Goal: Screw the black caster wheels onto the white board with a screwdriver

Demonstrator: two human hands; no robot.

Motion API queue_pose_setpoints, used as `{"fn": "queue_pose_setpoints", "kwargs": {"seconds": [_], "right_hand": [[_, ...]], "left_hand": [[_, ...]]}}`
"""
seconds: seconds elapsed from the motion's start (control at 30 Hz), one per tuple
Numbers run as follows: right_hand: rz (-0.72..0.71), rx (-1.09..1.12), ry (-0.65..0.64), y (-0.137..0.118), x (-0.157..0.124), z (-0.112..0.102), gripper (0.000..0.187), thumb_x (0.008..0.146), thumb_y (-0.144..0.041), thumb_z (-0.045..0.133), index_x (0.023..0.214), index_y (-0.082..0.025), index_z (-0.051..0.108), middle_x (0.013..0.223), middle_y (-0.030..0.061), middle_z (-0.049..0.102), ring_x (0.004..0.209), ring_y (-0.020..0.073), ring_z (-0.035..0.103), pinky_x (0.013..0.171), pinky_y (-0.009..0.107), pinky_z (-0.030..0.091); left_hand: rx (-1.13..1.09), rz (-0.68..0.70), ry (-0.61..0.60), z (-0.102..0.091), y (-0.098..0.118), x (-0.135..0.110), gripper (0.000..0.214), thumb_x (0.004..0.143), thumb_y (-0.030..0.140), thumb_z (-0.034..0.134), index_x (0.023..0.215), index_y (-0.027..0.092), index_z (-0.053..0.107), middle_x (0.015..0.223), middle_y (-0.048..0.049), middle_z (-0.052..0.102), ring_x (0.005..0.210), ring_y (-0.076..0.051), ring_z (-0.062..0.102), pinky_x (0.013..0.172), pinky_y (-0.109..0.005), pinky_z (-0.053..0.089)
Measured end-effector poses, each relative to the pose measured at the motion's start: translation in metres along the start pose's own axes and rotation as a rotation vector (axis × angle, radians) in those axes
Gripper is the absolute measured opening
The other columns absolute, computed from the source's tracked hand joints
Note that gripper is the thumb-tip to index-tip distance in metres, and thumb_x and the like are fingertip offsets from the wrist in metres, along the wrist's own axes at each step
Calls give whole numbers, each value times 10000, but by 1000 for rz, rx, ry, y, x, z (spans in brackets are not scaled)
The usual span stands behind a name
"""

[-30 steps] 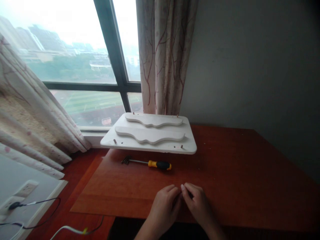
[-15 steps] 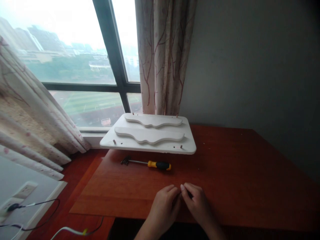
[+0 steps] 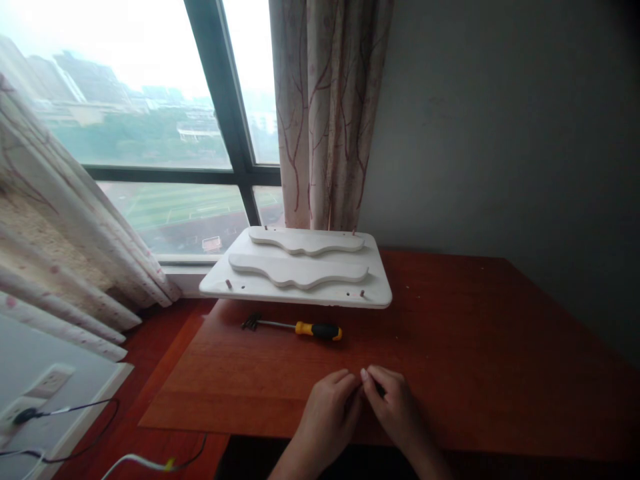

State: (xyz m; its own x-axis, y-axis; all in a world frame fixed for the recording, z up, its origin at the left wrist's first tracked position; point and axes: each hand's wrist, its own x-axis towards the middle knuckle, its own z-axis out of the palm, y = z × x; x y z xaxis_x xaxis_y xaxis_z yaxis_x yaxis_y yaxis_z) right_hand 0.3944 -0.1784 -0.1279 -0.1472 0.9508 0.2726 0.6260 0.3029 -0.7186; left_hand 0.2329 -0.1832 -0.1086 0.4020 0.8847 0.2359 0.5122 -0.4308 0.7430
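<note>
Near the front edge of the table, my left hand (image 3: 331,407) and my right hand (image 3: 395,400) meet at the fingertips, with the fingers of both curled in. Whatever lies inside them, if anything, is hidden. Beyond them a screwdriver (image 3: 320,331) with a yellow and black handle lies flat, its shaft pointing left. Several dark screws (image 3: 250,323) are heaped at its tip. Farther back is a white board (image 3: 300,298) with wooden pegs standing up near its corners. Two white wavy-edged strips, a front one (image 3: 300,272) and a rear one (image 3: 307,241), rest on the board.
The reddish-brown table (image 3: 480,347) stretches off to the right along a grey wall (image 3: 475,133). A window (image 3: 175,120) and curtains (image 3: 330,113) stand behind and to the left. At lower left, cables (image 3: 140,459) run below a wall socket (image 3: 50,383).
</note>
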Motion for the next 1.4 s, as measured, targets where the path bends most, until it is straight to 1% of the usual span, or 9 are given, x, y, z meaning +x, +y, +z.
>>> {"fn": "queue_pose_setpoints", "kwargs": {"seconds": [0.33, 0.63, 1.0, 1.4], "right_hand": [[17, 20, -20, 1, 0, 1, 405, 1034, -337, 389, 648, -218, 361, 604, -23, 511, 572, 111, 503, 584, 253, 318], [12, 20, -23, 1, 0, 1, 402, 1029, -333, 397, 646, -215, 387, 603, -20, 522, 574, 113, 516, 589, 251, 325], [22, 33, -30, 3, -1, 3, 398, 1031, -334, 390, 651, -217, 372, 613, -19, 515, 579, 114, 507, 585, 250, 321], [3, 13, 0, 2, -1, 2, 402, 1030, -330, 405, 645, -217, 380, 602, -23, 515, 567, 110, 504, 582, 245, 324]], "left_hand": [[-5, -4, -10, -2, 2, 0, 164, 920, 85, 466, 812, 198, 518, 801, -37, 617, 719, -158, 582, 647, -237, 375], [-9, -3, -21, -2, 3, 0, 153, 923, 90, 463, 831, 195, 526, 810, -41, 617, 719, -160, 571, 652, -242, 377], [-8, -24, -25, 0, 0, -1, 166, 947, 111, 450, 825, 194, 524, 815, -41, 614, 733, -160, 583, 659, -242, 380], [-8, -30, -29, -1, 0, -1, 152, 935, 99, 460, 846, 194, 540, 831, -41, 621, 753, -164, 590, 672, -244, 387]]}}
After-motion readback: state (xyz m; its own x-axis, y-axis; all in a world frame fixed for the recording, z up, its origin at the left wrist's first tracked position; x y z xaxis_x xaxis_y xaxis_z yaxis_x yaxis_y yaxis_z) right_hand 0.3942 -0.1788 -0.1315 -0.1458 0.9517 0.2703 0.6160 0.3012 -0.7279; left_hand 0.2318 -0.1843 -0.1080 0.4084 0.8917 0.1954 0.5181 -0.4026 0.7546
